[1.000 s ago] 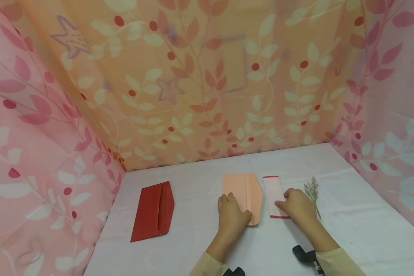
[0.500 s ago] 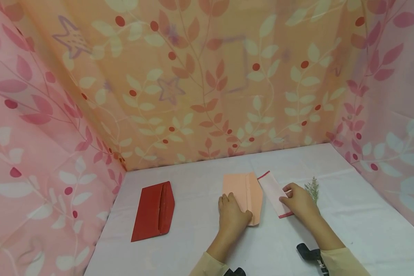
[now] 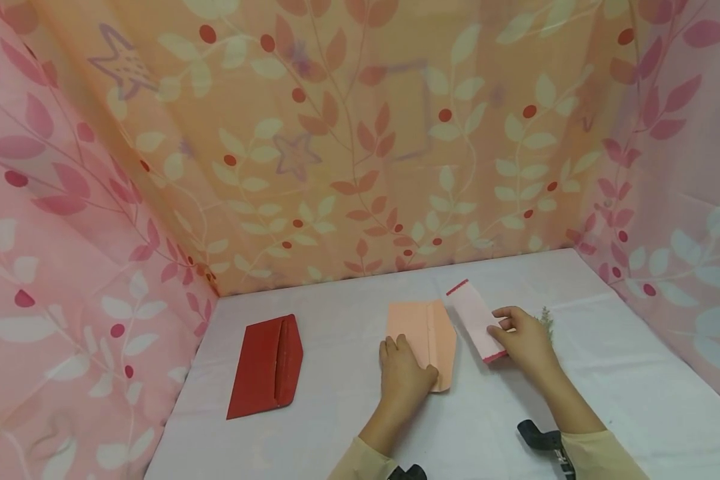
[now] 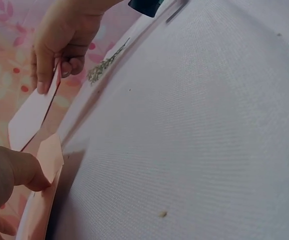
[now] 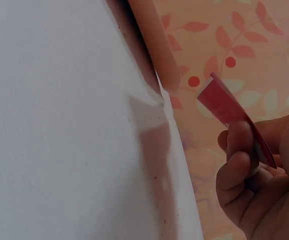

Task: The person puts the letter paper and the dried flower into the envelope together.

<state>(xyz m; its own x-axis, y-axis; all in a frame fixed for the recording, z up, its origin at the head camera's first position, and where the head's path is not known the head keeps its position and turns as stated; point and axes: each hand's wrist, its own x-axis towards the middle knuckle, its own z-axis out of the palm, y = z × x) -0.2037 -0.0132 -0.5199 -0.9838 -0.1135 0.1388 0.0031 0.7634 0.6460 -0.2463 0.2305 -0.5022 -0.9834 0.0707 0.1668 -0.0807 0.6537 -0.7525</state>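
A peach envelope (image 3: 409,320) lies on the white tabletop, its flap at the right. My left hand (image 3: 403,373) holds it, fingers at its left edge and thumb near the flap's fold; in the left wrist view the thumb (image 4: 32,172) bends onto the envelope. To its right, my right hand (image 3: 525,340) pinches a pale pink card (image 3: 474,320) with red-trimmed short ends by its right edge. The card slants with its top toward the left, raised off the table. The right wrist view shows the card's red underside (image 5: 219,100) between thumb and fingers.
A red envelope (image 3: 261,367) lies on the left of the white table (image 3: 336,427). A small dried sprig (image 3: 547,323) rests behind my right hand, partly covered by it. Floral curtains (image 3: 360,220) enclose the back and both sides.
My right hand has lifted the card from the table, tilting its top to the left and raising it beside the peach envelope. My left hand stays in place on the peach envelope.
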